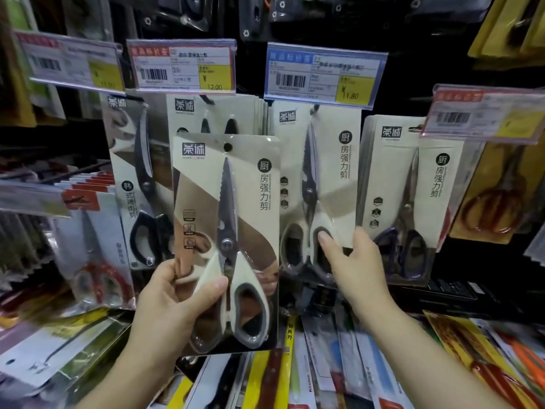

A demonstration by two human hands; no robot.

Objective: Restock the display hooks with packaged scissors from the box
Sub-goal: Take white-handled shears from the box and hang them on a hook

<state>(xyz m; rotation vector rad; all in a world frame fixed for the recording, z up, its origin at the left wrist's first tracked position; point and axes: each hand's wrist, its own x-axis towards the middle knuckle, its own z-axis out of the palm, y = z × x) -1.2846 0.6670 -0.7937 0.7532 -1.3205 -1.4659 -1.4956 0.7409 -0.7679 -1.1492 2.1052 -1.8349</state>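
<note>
Scissors pack (227, 240) upright, gripped by left hand (174, 302), right hand (351, 261) pinching hanging pack (317, 184)

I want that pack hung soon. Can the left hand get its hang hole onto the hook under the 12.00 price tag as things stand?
Probably yes. The left hand grips the scissors pack at its lower part, leaving the hang hole free, just below the 12.00 price tag. Packs already hanging there crowd that hook.

The display hooks hide behind price tags (324, 73), and the left tag (73, 63) is blurred unreadable
</note>
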